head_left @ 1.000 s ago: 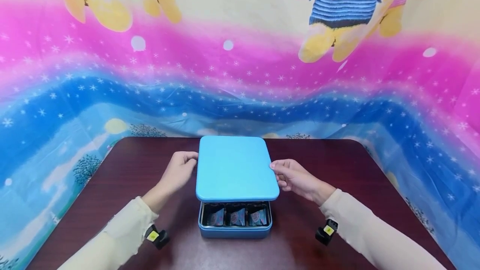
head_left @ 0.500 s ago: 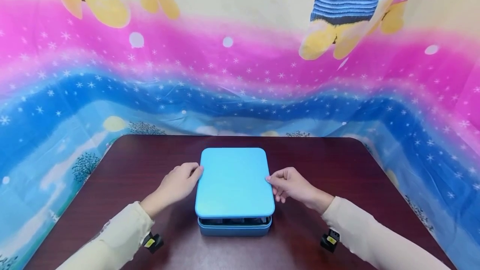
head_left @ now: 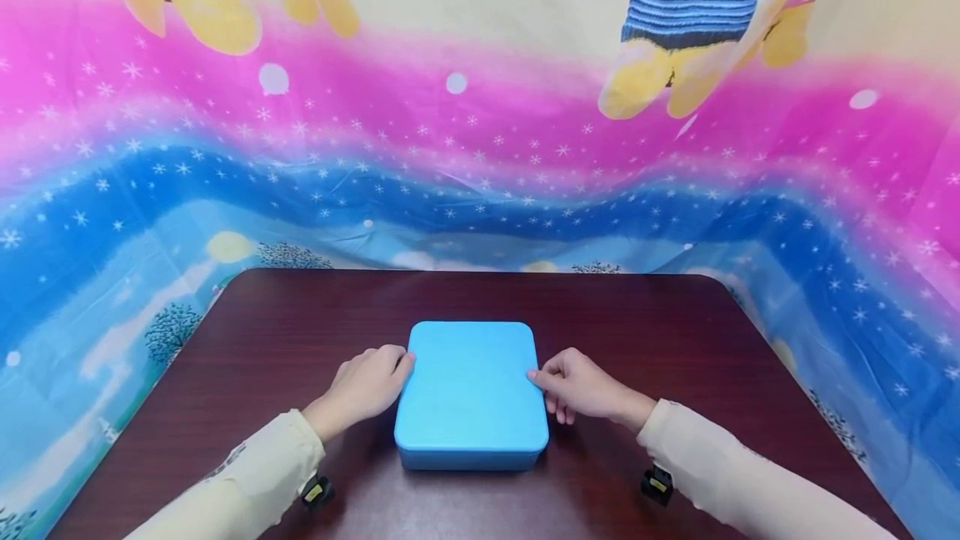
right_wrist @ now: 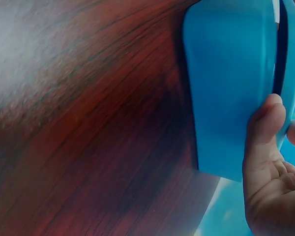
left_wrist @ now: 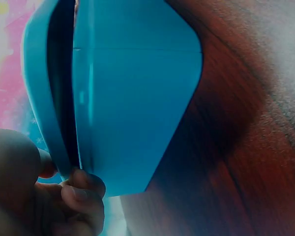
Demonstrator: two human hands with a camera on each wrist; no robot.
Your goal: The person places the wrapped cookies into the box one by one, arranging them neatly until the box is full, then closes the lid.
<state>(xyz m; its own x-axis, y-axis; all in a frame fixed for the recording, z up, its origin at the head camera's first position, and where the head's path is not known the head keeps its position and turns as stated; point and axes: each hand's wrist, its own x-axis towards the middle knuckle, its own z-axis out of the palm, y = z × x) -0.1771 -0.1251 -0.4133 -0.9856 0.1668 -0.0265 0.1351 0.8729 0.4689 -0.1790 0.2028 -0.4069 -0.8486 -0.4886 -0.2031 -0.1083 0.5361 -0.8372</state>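
A light blue lid (head_left: 472,386) covers a square tin box (head_left: 471,462) in the middle of the head view. My left hand (head_left: 367,382) pinches the lid's left edge, its thumb on top. On the opposite edge, my right hand (head_left: 581,386) grips between thumb and fingers. In the left wrist view, a dark narrow gap separates the lid (left_wrist: 38,73) from the box wall (left_wrist: 132,108). The right wrist view shows a similar gap beside the box wall (right_wrist: 226,88). The box's contents are hidden under the lid.
The tin stands on a dark red-brown wooden table (head_left: 300,307) with rounded far corners. A printed cloth curtain (head_left: 480,140) hangs behind the table and along both sides. Black wrist cameras sit below both cream sleeves (head_left: 232,482).
Both hands have brought the lid down and toward the near side onto the box. The packed dark pieces inside, visible a second ago, are now covered.
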